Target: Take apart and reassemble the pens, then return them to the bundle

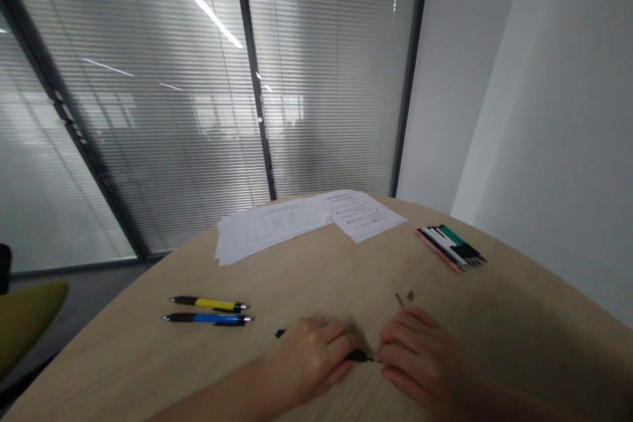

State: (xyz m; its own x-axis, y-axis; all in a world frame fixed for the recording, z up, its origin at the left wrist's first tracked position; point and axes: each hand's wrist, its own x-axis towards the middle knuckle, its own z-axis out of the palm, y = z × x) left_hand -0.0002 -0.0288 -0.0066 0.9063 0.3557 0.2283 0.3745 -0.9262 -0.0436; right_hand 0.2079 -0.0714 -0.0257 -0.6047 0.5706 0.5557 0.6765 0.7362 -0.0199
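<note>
Low in the head view, my left hand (314, 353) is closed round a black pen (357, 356). One end of the pen shows left of the hand, and its dark tip points right out of the fingers. My right hand (418, 356) is just beyond that tip, fingers bent and pressed together near a thin piece at the tip; what they hold is hidden. Two small dark bits (410, 295) lie on the table above my right hand. To the left, a yellow pen (212, 304) lies above a blue pen (210, 319).
The round wooden table (297, 277) bears overlapping printed sheets (281, 224) at its far edge and a row of several pens (451, 247) at right. A yellow-green chair (30, 316) stands at left. Blinds and a white wall are behind.
</note>
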